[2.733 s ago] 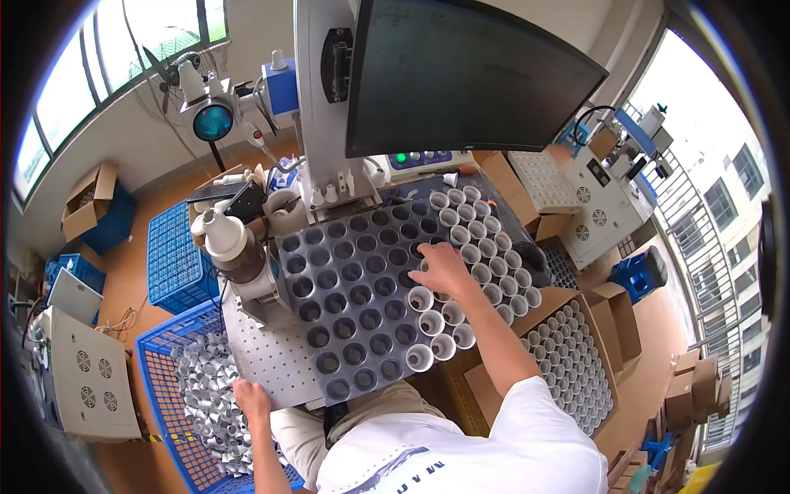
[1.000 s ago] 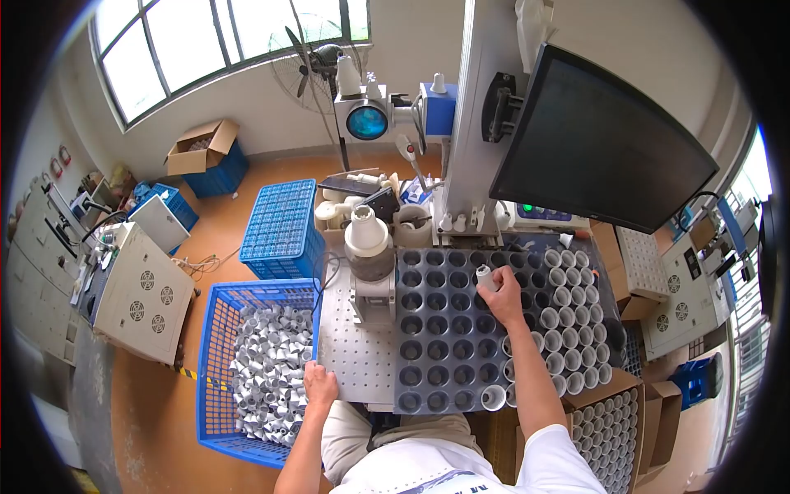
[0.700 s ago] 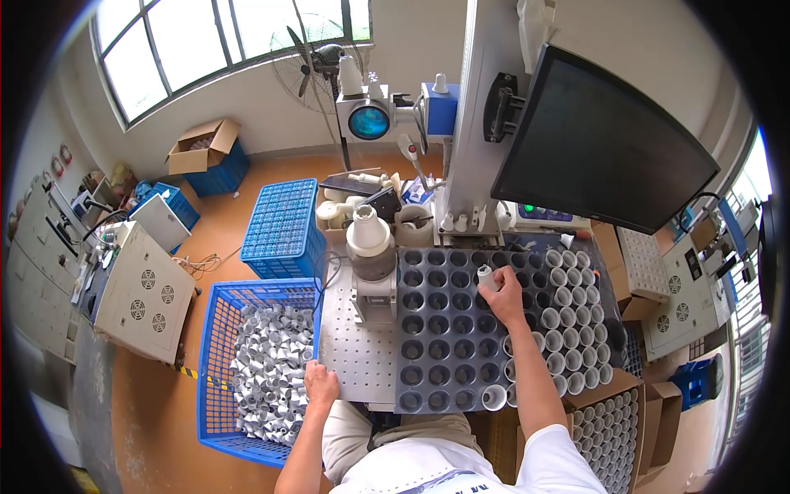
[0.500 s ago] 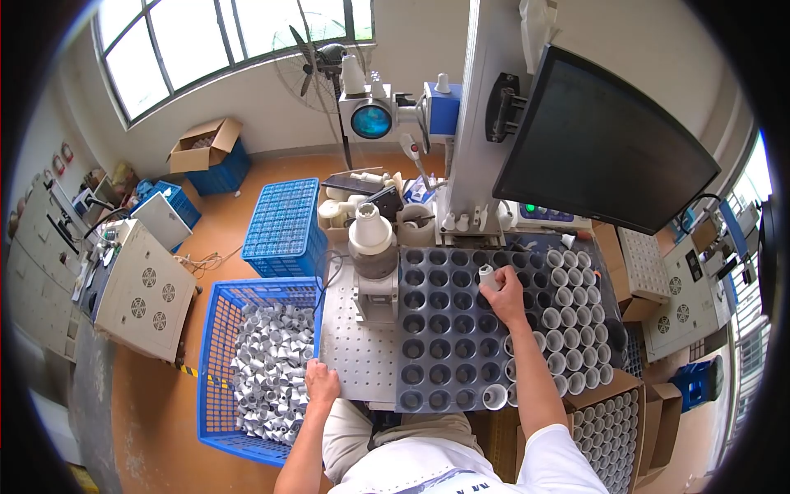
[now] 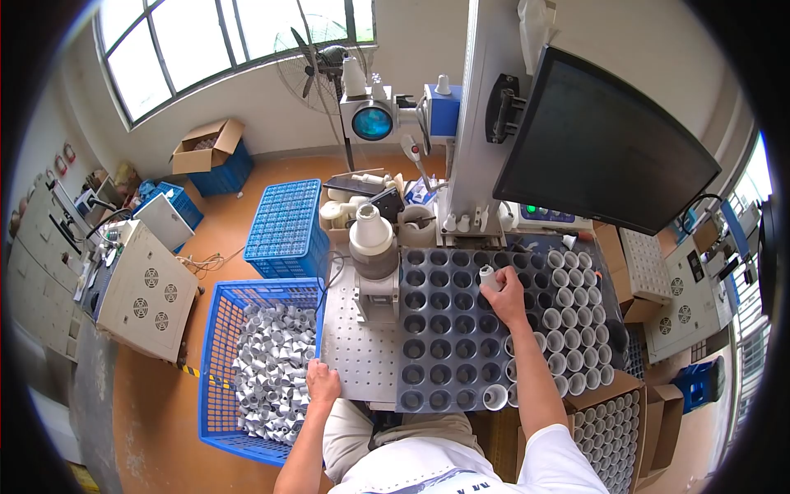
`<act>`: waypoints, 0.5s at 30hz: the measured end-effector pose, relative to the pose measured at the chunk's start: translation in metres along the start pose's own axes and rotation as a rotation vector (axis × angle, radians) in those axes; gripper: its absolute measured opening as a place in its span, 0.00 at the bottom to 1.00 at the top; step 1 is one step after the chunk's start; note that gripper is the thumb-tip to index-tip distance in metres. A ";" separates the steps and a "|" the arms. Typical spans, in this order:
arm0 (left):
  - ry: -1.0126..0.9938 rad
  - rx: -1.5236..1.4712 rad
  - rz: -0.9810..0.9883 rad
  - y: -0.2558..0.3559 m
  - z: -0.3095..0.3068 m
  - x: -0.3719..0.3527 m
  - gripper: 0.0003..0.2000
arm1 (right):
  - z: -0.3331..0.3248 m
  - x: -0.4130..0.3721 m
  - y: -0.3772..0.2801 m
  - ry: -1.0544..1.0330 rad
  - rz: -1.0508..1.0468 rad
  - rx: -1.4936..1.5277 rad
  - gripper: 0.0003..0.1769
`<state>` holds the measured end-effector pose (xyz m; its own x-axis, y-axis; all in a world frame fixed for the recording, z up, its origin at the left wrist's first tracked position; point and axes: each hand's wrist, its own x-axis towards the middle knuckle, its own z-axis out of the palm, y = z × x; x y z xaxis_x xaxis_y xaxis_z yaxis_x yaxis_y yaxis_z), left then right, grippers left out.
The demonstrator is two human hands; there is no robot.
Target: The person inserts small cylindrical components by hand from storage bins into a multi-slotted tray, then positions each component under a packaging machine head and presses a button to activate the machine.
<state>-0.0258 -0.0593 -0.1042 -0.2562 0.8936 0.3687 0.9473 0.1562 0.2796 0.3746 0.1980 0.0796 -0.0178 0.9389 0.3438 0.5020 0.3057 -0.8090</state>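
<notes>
My right hand (image 5: 507,298) grips a small white plastic cone-shaped cup (image 5: 488,278), its narrow end pointing up, above the dark tray of round holes (image 5: 426,349). Several similar white cups (image 5: 555,362) stand wide end up in the tray's right part. My left hand (image 5: 323,384) is closed between the blue crate (image 5: 262,291) and the perforated metal plate (image 5: 354,346); what its curled fingers hold, if anything, is hidden. Loose white and grey cups (image 5: 276,370) fill the crate. On a stand left of the tray, a white cone piece (image 5: 371,226) points up.
A lens head (image 5: 372,122) hangs over the bench from a tall column (image 5: 481,107). A black monitor (image 5: 609,140) juts out at the right. Blue crates (image 5: 284,222) are stacked behind on the left. A cardboard box of cups (image 5: 609,428) stands at lower right.
</notes>
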 end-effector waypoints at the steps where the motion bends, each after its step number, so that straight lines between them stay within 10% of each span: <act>1: 0.007 0.003 0.011 -0.003 0.003 -0.001 0.07 | 0.000 0.000 0.000 0.000 0.000 0.001 0.20; 7: -0.219 -0.259 -0.426 0.019 -0.036 0.029 0.09 | -0.001 -0.001 -0.002 0.003 0.004 -0.003 0.20; 9: 0.128 -0.340 -0.306 0.032 -0.061 0.060 0.10 | -0.002 0.000 -0.004 -0.010 0.017 -0.002 0.20; 15: 0.355 -0.668 -0.085 0.147 -0.198 0.246 0.18 | -0.001 0.033 -0.057 -0.109 0.088 0.157 0.18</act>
<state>0.0125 0.1000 0.2032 -0.4767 0.6834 0.5530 0.6323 -0.1704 0.7557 0.3460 0.2110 0.1375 -0.0781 0.9719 0.2220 0.3646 0.2351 -0.9010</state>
